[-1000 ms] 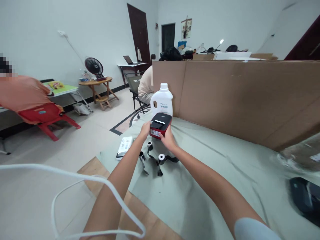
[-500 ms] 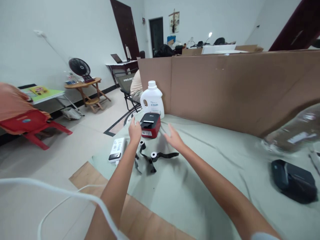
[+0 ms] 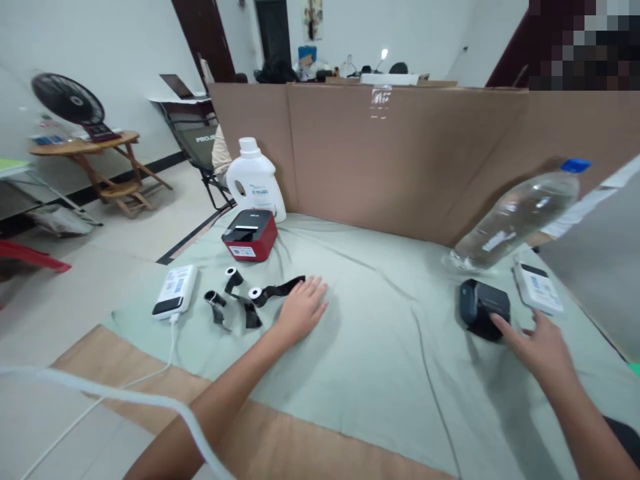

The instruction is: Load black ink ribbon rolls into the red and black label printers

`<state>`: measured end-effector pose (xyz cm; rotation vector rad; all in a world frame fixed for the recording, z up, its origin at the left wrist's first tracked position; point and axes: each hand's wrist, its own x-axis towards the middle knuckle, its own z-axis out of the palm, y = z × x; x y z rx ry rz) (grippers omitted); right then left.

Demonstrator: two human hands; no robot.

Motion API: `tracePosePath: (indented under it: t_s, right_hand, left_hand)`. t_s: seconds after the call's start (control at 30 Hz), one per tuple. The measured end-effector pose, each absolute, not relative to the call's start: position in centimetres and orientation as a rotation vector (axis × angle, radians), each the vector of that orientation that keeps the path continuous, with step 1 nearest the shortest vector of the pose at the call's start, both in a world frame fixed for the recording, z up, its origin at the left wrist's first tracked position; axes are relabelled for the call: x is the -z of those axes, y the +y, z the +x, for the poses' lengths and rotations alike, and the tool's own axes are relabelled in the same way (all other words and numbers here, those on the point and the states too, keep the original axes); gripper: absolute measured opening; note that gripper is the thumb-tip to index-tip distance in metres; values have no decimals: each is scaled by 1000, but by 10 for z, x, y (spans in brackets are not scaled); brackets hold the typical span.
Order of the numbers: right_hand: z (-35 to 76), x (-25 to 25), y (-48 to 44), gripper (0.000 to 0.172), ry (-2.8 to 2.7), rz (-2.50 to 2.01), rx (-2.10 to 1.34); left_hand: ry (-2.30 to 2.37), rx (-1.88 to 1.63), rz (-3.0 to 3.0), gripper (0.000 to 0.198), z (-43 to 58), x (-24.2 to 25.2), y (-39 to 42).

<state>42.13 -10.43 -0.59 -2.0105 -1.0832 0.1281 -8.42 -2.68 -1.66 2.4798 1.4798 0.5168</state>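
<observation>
My left hand (image 3: 303,308) lies with fingers spread on the pale green cloth (image 3: 370,373), beside the end of a black strip. That strip trails from a small white-cored roll (image 3: 257,297); two more such rolls with black strips lie to its left. My right hand (image 3: 543,347) is at the right with thumb and fingers apart. Its thumb tip is at the front right of a black box-shaped device (image 3: 484,308); whether it touches cannot be told. A red and black box-shaped printer (image 3: 253,237) sits behind the rolls.
A white jug (image 3: 257,183) stands behind the printer. Cardboard (image 3: 375,160) walls the back, with a clear bottle (image 3: 515,217) leaning there. White power banks (image 3: 176,292) lie left and right. A white cable (image 3: 115,393) crosses the front left. Another person's white sleeve (image 3: 590,207) is at right.
My view has turned right. My left hand has left the printer's side and come down onto the cloth near the rolls. My right hand has moved far right to the black device.
</observation>
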Motion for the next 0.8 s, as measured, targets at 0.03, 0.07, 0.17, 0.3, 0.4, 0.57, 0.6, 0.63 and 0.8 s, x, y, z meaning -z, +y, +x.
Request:
tracePosePath:
  t_s: [0.03, 0.07, 0.17, 0.3, 0.4, 0.57, 0.6, 0.63, 0.8]
  right_hand:
    - [413, 6, -95, 110, -1089, -2120, -139]
    - [403, 6, -85, 112, -1103, -2196, -158]
    - [380, 0, -56, 117, -1040, -2292, -189]
    - [348, -11, -44, 108, -938, -2276, -172]
    - [293, -15, -48, 102, -1104, -2248, -207]
    - [168, -11, -51, 98, -1507, -2099, -199]
    - [147, -9, -50, 98, -1542, -2073, -212]
    - [130, -6, -48, 99, -1559, -2064, -234]
    - [84, 6, -48, 108, -1459, -2164, -356]
  left_hand:
    - [1533, -555, 2470, 50, -87, 18, -19]
    - [1573, -586, 2463, 51, -89, 20, -12]
    - [1612, -644, 2470, 51, -92, 24, 0]
    - [1557, -694, 2487, 50, -90, 31, -5]
    - [1511, -690, 2490, 48, -85, 35, -14]
    - [1515, -645, 2453, 46, -82, 38, -18]
    - [1538, -641, 2440, 45, -83, 38, -18]
    - [1563, -637, 2428, 44, -84, 38, -18]
    - [1588, -633, 2413, 42, -90, 33, -20]
